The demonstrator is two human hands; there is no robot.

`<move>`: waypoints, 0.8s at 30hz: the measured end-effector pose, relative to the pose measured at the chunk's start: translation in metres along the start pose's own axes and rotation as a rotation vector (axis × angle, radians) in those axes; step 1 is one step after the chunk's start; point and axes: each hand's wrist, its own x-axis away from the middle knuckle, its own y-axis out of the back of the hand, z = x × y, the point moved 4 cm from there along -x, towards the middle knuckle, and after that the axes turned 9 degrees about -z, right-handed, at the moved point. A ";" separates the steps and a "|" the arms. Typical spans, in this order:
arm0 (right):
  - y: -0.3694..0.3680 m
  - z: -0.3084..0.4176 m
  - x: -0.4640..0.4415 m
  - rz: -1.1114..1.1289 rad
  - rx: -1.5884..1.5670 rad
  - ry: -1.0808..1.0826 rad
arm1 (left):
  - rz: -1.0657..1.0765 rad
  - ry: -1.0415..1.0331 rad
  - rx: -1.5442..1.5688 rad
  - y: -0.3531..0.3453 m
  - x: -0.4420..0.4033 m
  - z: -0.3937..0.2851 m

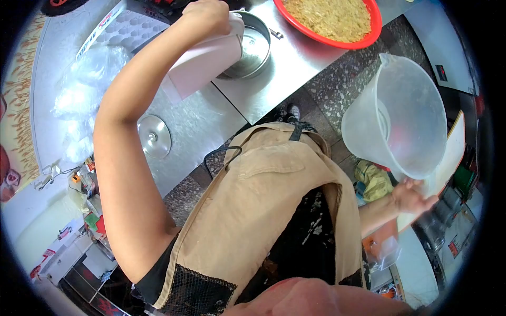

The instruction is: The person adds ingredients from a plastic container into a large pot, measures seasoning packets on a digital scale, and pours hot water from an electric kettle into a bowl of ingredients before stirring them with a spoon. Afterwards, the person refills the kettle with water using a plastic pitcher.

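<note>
My left hand (206,16) is closed at the top of a white container (203,66), which stands or leans beside a round steel pot (254,47); I cannot tell whether it touches the pot. Out to the right, my right hand (414,200) is wrapped round the handle side of a large translucent plastic pitcher (363,116). The pitcher is tilted, with its wide mouth towards me and its spout pointing away. Its inside looks cloudy, with no clear contents. A glass lid (162,138) with a knob lies on the steel table (205,121) below my left forearm.
A red basin (375,31) of yellow crumbly food sits at the table's far right. Clear plastic bags (87,79) and a white tray with round hollows (132,29) lie at left. A pale board (450,158) stands behind the pitcher. Speckled floor (337,79) shows beside the table.
</note>
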 end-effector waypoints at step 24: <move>-0.121 0.003 -0.033 0.060 0.354 0.157 | -0.874 0.931 1.217 -0.209 0.255 0.124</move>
